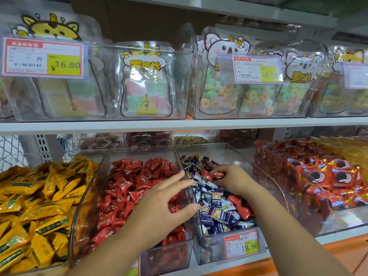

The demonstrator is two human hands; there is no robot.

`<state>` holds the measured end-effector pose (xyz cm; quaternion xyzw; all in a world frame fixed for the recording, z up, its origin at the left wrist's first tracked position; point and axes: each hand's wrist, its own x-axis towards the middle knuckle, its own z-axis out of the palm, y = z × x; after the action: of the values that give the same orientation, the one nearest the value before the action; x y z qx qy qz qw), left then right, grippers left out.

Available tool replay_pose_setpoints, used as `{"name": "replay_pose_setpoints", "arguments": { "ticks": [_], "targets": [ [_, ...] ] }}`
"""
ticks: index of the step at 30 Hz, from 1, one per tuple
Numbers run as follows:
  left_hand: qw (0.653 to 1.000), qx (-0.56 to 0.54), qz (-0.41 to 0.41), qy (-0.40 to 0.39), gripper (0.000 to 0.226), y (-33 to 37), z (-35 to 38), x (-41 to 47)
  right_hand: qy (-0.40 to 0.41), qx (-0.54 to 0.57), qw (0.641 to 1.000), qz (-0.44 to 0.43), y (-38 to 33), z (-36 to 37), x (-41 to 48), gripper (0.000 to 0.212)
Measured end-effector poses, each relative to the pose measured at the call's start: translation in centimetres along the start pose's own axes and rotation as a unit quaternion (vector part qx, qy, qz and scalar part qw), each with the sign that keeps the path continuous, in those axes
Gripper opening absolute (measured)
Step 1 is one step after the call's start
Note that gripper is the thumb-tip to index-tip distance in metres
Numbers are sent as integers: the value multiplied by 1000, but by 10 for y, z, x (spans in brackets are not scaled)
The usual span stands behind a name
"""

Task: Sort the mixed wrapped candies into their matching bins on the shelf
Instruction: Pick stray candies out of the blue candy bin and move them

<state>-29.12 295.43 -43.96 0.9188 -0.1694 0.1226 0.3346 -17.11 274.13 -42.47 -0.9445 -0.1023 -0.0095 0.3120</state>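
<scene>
A clear bin [223,154] in the middle holds dark blue and white wrapped candies [217,204] with some red ones [241,208] mixed in. My right hand [233,181] reaches into it and pinches a red wrapped candy [218,174] at its fingertips. To the left, a second clear bin [103,176] is filled with red wrapped candies [127,188]. My left hand [159,206] hovers over the wall between these two bins, fingers spread and straight, holding nothing.
Yellow wrapped candies [33,208] fill the bin at far left. Larger red packets [318,176] sit in the bin at right. A price tag [242,245] hangs on the blue bin's front. Above, a shelf carries clear bins of bagged sweets [145,82].
</scene>
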Motion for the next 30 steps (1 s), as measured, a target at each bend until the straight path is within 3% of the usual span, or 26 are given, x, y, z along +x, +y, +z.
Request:
{"name": "replay_pose_setpoints", "arguments": {
  "ticks": [6,11,16,23,26,30],
  "targets": [
    [1000,-4,0,2,60,-1,0,1,62,173,983,2,11,-21,-3,28],
    [1000,-2,3,4,61,-2,1,1,48,219,975,-5,4,-21,-3,20],
    [1000,1,2,4,61,-1,1,0,24,184,983,-10,5,-12,-2,25],
    [1000,5,2,3,59,-2,1,1,116,41,990,-67,-1,-17,4,23],
    [1000,4,1,3,58,-2,1,1,28,-26,998,-56,-9,-10,5,20],
    [1000,5,4,4,59,-2,1,2,-27,-72,996,-33,-9,4,5,44]
  ]
}}
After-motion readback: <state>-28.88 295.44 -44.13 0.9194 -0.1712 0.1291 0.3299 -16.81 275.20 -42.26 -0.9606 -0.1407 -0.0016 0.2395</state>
